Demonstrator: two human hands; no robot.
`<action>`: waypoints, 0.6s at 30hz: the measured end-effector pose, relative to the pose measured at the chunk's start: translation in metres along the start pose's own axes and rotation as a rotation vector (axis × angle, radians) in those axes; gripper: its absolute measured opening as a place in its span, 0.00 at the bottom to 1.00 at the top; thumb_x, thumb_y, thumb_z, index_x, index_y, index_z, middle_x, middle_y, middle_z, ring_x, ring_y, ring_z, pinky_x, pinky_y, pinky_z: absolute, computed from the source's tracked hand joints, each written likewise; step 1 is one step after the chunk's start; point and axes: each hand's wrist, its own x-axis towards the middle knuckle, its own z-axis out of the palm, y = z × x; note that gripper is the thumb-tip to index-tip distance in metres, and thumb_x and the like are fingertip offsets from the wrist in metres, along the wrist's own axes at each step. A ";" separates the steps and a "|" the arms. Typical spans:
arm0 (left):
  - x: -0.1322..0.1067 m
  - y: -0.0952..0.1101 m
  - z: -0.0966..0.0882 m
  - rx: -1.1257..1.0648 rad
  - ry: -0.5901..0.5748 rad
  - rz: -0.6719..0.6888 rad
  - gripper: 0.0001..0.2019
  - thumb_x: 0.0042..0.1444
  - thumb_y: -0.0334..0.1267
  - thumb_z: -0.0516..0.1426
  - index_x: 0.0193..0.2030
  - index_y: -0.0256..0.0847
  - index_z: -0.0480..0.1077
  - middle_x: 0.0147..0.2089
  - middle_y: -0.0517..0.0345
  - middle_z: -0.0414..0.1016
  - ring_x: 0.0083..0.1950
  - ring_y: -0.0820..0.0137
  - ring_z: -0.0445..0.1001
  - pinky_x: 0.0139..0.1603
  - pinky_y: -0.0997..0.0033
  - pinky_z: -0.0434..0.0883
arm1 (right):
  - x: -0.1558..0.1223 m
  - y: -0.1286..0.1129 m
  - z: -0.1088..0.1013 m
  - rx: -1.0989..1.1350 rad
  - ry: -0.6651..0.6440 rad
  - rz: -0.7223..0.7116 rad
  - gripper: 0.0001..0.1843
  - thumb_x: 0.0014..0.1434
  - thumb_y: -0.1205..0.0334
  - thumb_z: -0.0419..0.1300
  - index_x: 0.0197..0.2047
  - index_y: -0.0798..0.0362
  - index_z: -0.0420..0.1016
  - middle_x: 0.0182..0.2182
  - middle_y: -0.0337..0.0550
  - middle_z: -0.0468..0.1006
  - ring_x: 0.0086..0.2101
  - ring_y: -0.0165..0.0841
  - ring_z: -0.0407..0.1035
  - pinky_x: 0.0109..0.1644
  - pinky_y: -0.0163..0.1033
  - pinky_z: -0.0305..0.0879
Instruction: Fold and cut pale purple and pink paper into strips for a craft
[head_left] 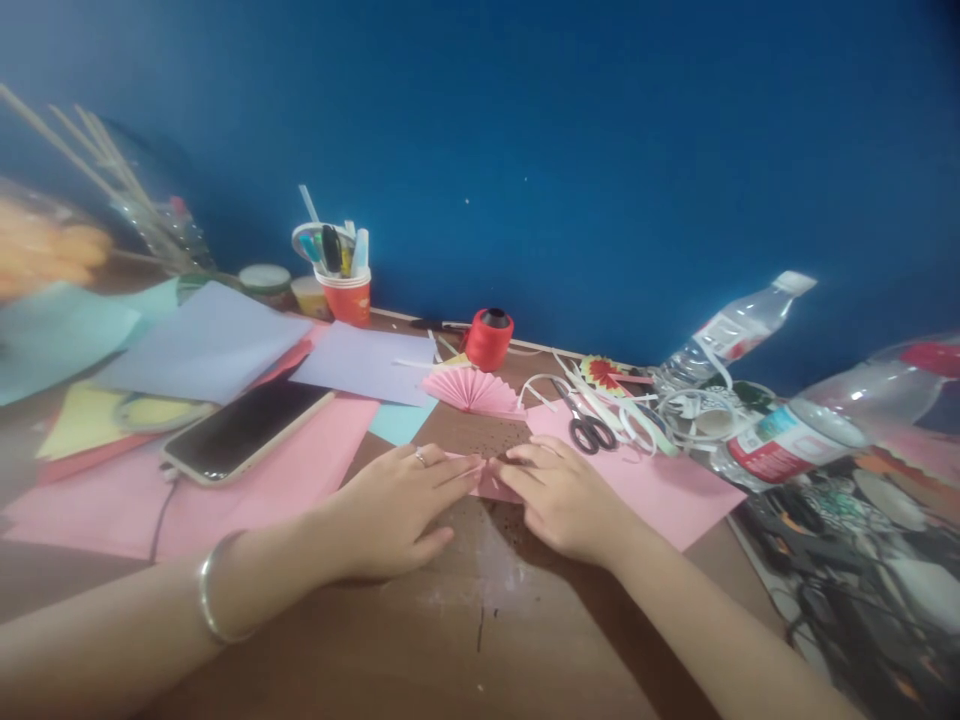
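My left hand, with a ring and a silver bangle, has its fingers together on a small piece of pink paper on the table. From the other side, my right hand holds the same paper down with bent fingers. The fingertips of both hands nearly meet over it, and much of the paper is hidden beneath them. Just beyond lies a pleated pink paper fan. Black-handled scissors rest on a pink sheet past my right hand.
A phone lies on coloured sheets at left, its cable attached. Behind are a red cup of pens and a red spool. White strips, a clear bottle and a larger tilted bottle crowd the right. A blue wall closes the back.
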 end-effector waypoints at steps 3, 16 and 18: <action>-0.001 -0.001 0.000 -0.002 -0.006 -0.002 0.28 0.57 0.41 0.49 0.66 0.46 0.52 0.69 0.61 0.53 0.62 0.59 0.57 0.59 0.51 0.59 | -0.010 0.010 -0.003 0.029 -0.009 0.082 0.26 0.52 0.73 0.51 0.54 0.56 0.71 0.46 0.53 0.73 0.48 0.42 0.63 0.56 0.52 0.57; -0.002 -0.001 -0.001 -0.002 -0.018 -0.024 0.28 0.57 0.40 0.50 0.65 0.48 0.53 0.68 0.64 0.54 0.63 0.59 0.57 0.61 0.52 0.58 | -0.036 0.037 0.003 0.039 0.061 0.114 0.13 0.60 0.63 0.58 0.48 0.49 0.77 0.44 0.49 0.77 0.47 0.41 0.68 0.53 0.51 0.60; -0.003 -0.002 0.000 -0.002 -0.015 -0.022 0.28 0.56 0.40 0.50 0.65 0.49 0.52 0.68 0.64 0.54 0.63 0.59 0.57 0.61 0.52 0.58 | -0.036 0.038 0.004 0.031 0.064 0.100 0.13 0.59 0.62 0.59 0.48 0.49 0.77 0.45 0.49 0.78 0.47 0.41 0.69 0.52 0.52 0.60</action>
